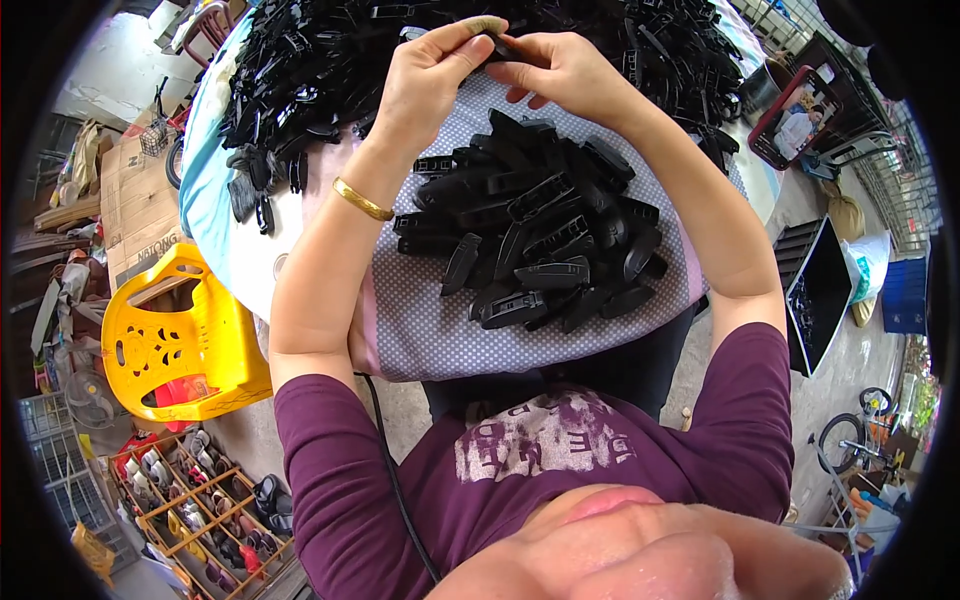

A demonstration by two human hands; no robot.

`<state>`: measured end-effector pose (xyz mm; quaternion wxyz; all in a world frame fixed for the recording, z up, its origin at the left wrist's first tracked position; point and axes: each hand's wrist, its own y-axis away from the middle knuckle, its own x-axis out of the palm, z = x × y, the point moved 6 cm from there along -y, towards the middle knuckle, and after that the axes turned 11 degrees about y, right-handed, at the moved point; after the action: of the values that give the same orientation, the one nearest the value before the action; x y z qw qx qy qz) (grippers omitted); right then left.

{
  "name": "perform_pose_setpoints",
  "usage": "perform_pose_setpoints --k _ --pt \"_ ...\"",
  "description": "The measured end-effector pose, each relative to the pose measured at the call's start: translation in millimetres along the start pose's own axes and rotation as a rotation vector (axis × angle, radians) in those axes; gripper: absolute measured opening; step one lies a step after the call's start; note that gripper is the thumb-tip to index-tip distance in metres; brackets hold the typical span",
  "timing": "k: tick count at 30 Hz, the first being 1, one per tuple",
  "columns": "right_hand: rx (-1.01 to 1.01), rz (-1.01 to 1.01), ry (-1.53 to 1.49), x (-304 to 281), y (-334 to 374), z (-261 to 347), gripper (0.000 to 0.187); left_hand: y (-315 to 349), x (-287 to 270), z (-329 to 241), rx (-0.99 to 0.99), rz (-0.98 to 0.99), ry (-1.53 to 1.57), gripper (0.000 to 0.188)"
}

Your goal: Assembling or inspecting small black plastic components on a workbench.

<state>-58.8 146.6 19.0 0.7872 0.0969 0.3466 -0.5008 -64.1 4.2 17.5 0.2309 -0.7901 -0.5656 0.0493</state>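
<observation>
Over the far side of the table my left hand point(430, 75) and my right hand point(570, 75) meet, fingers pinched together on a small black plastic piece point(505, 52). My fingers hide most of it, so its exact shape does not show. A gold bangle point(362, 199) circles my left wrist. Nearer to me, between my forearms, lies a loose pile of long black plastic clip-like pieces point(540, 225). It rests on a grey dotted cloth point(420, 330) with a pink edge. Just beyond my hands, a much larger heap of black plastic pieces point(310, 70) spreads across the table.
A yellow plastic chair point(185, 340) stands left of the table, near a shoe rack point(190, 500). To the right are a dark red basket point(795, 118) and a black bin point(815, 290). A black cord point(383, 440) runs down my left side.
</observation>
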Motion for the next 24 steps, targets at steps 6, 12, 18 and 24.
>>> perform_pose_setpoints --k 6,12,18,24 --pt "-0.153 -0.136 0.105 -2 4 9 0.034 2 3 -18 0.054 0.031 0.019 0.023" --pt "0.244 -0.136 0.154 -104 12 -24 0.029 12 57 -68 0.061 0.471 -0.380 0.029" --pt "0.593 -0.507 1.102 -148 22 -75 0.038 40 100 -54 0.089 0.820 -0.711 0.043" --pt "0.294 -0.656 0.910 -140 14 -84 0.028 -20 76 14 0.007 0.559 -0.875 0.033"
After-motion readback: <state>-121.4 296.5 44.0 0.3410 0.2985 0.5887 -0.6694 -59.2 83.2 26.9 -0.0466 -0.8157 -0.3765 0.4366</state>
